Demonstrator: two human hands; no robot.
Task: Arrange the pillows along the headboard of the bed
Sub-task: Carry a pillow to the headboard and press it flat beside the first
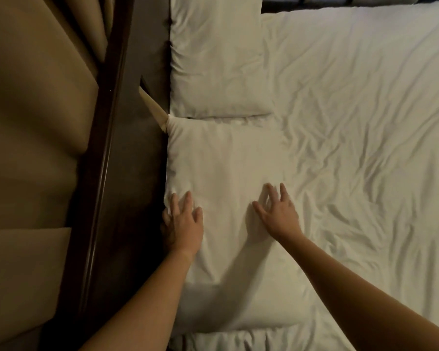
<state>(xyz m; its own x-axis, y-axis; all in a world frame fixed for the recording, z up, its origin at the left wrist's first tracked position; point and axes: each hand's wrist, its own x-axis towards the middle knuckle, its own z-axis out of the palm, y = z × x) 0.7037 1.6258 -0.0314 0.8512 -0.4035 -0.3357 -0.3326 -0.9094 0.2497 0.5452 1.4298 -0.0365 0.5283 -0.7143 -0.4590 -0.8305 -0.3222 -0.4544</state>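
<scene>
Two plump white fabric pillows sit end to end along the dark polished wooden headboard, which runs down the left side of the head view. The far white pillow is up near the top of the frame, its long edge pushed right against the headboard. The near white pillow lies just below it, the two short ends touching in a puckered seam, and its left edge is also hard up against the wood.

The person's left hand is flat on the near pillow's headboard-side edge, fingers spread and loose, part of the hand slipping down into the dark gap between pillow and wood. It's pressing, not gripping anything. The right hand rests on the same pillow's opposite side, near where it meets the bedding, palm down with fingers splayed, also not clutching anything. Both forearms are bare.

The rest of the bed is a rumpled white duvet, full of creases, spreading out to the right. Beyond the headboard on the left hang tan fabric curtains in heavy folds, and a beige strip of cloth pokes out between the headboard and the corner of the near pillow.
</scene>
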